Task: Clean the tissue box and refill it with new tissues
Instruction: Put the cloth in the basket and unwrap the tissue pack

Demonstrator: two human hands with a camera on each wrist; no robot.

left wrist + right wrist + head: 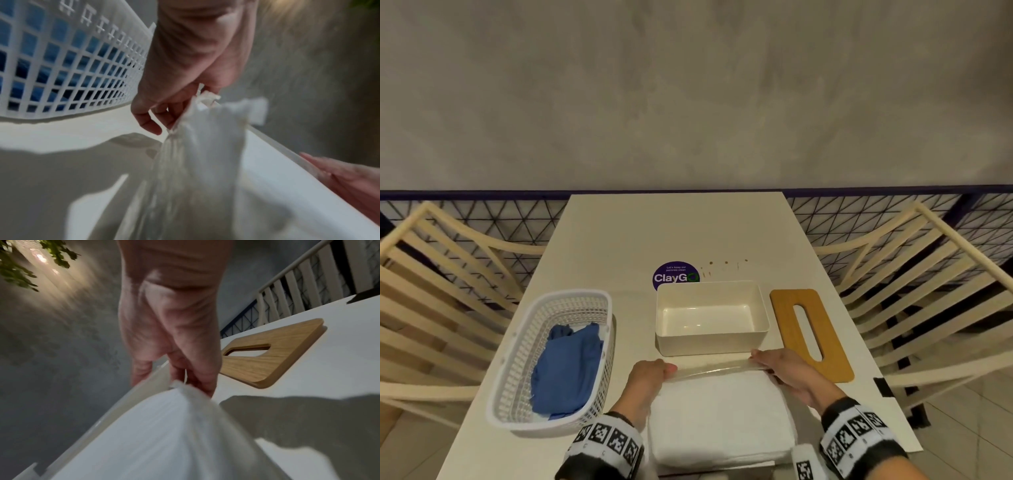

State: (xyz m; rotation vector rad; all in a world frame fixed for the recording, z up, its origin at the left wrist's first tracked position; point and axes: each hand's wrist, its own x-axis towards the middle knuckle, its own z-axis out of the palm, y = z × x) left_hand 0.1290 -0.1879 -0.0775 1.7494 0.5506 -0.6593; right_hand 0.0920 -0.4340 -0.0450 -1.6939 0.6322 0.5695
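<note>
White tissues (719,414), one thick pack in clear plastic wrap, lie on the near edge of the desk (619,240), directly in front of the person. The left hand (650,380) pinches the far left corner of the wrap, and the left wrist view shows the fingers (148,120) curled around the gathered plastic there. The right hand (787,373) pinches the far right corner in the same way; in the right wrist view its fingertips (203,384) close on a small twisted bit of the wrap. Between the two hands the far edge of the plastic is stretched into a thin shiny band.

Just behind this band stands the tissue box (711,317), a cream rectangular box, open on top, and its inside looks bare. It is very near the hands, but whether it touches them cannot be told. Its wooden lid (811,334), with a long slot in the middle, lies flat on the desk to the right of the box, close to the right hand.

On the left side of the desk there is a white plastic basket (517,359) with a grid wall, and a crumpled blue cloth (566,370) lies inside it. Behind the box a round purple sticker (674,275) is on the desk surface, partly hidden by the box edge, and a few small brown spots (726,263) are beside it. Pale wooden chairs (441,294) stand at both sides of the desk.
</note>
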